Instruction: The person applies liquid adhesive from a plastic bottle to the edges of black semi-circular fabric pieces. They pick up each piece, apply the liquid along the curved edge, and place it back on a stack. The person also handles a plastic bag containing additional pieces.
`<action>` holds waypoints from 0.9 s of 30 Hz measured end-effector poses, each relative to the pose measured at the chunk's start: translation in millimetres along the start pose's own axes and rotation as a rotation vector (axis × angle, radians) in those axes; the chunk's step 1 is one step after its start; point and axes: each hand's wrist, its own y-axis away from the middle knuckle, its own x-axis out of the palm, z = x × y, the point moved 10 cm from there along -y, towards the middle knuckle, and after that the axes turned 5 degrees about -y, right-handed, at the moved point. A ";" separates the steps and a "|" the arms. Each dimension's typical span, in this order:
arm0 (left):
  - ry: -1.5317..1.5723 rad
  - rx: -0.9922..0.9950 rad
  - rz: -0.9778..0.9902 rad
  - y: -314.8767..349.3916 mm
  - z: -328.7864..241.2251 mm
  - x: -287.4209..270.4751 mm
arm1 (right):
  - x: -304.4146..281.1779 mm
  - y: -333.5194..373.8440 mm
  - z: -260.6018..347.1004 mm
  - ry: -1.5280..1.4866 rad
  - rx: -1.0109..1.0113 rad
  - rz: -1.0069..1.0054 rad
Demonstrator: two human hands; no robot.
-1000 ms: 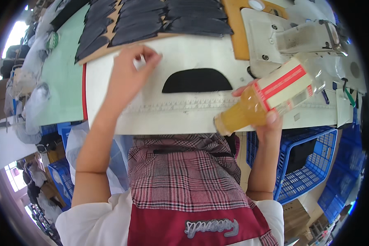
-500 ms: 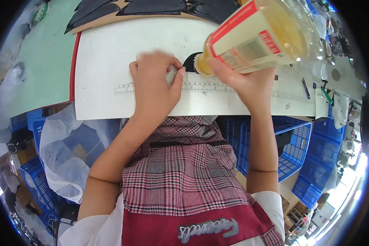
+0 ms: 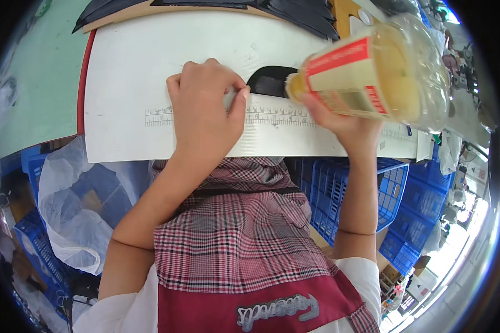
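Cut piece (image 3: 265, 83) on bench (image 3: 144, 61), centre of frame, directly above ruler scale (image 3: 280, 117). Left grip (image 3: 205, 105) at piece's left end, fingertips on corner. Right grip (image 3: 344, 126) around bottle (image 3: 341, 83), mouth at piece's visible right end. Board (image 3: 136, 12) with stacked pieces (image 3: 294, 10) behind, top of frame. Side bench (image 3: 28, 100) upper left. Below bench edge: plastic bag (image 3: 66, 238) lower left, crate (image 3: 328, 200) right of centre.

A white table (image 3: 133, 66) extends beneath the left hand (image 3: 208, 108). Directly on it, a black piece (image 3: 266, 83) lies at that hand's fingertips. Ruler markings (image 3: 278, 115) show on both sides of the hand. Beyond it rests a brown board (image 3: 129, 16), bearing dark pieces (image 3: 194, 4).
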 end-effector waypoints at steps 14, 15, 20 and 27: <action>-0.032 -0.009 0.035 -0.1 3.9 0.9 | -41.6 -6.1 -32.9 -0.469 0.180 -0.295; -0.027 -0.012 0.036 -0.7 3.3 0.8 | -24.1 -17.3 -15.9 -0.470 0.117 -0.230; -0.005 -0.028 0.053 -2.9 -1.1 0.4 | 25.8 -31.3 5.0 -0.332 0.135 -0.039; -0.035 -0.004 0.039 -0.5 -3.7 -1.8 | 7.0 -18.6 0.2 -0.215 0.088 -0.021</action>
